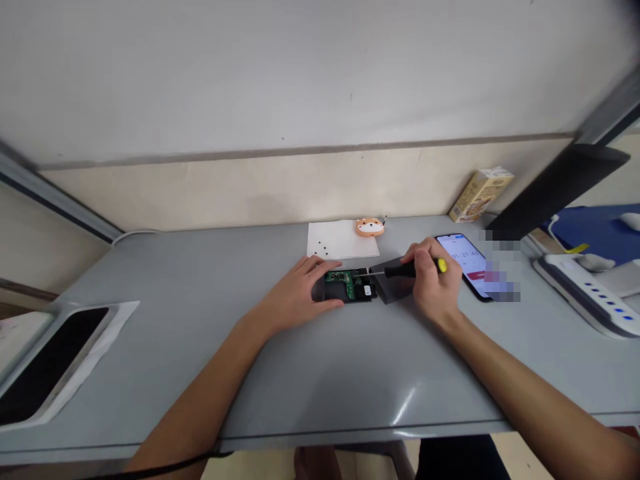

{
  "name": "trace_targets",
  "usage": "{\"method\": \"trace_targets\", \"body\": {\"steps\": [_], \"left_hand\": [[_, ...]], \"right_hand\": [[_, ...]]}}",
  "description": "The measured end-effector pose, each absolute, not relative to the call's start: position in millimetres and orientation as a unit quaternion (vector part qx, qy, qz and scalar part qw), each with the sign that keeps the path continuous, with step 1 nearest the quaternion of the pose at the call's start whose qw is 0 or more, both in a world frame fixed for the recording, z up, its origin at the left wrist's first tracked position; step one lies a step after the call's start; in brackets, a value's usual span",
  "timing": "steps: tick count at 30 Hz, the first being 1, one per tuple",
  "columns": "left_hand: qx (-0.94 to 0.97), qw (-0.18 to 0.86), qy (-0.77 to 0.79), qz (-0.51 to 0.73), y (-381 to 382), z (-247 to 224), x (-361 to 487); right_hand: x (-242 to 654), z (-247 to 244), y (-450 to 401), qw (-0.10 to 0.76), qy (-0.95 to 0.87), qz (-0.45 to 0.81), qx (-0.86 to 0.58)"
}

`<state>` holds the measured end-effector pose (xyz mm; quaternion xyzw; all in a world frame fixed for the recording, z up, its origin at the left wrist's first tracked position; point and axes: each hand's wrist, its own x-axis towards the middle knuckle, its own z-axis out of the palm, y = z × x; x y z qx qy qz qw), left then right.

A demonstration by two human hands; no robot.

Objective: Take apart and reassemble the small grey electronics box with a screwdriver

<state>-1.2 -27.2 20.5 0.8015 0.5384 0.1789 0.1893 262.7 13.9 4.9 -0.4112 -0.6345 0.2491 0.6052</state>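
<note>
A small black device with a green circuit board (349, 285) lies on the grey table, its inside showing. My left hand (295, 297) grips its left end, thumb along the near edge and fingers along the far edge. In my right hand (436, 283) is a screwdriver (400, 269) with a black handle and yellow end, its shaft pointing left over the board's upper right part. A dark thin panel (387, 285) sits against the device's right side, partly under the screwdriver. Behind the device, several tiny dark screws (321, 250) rest on a white paper (343, 241).
An orange animal-faced case (370, 227) sits on the paper. On the right are a lit phone (467, 263), a drink carton (481, 195), a black upright object (555, 190) and a power strip (590, 293). A dark tablet-like object (50, 363) lies at the left.
</note>
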Motion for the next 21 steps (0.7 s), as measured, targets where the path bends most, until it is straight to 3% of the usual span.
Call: {"method": "trace_targets", "body": {"steps": [9, 21], "left_hand": [[0.798, 0.199, 0.537, 0.187, -26, 21, 1], [0.808, 0.190, 0.523, 0.193, -25, 17, -2]], "right_hand": [[244, 9, 5, 0.494, -0.726, 0.295, -0.377], [244, 6, 8, 0.501, -0.697, 0.298, -0.418]]}}
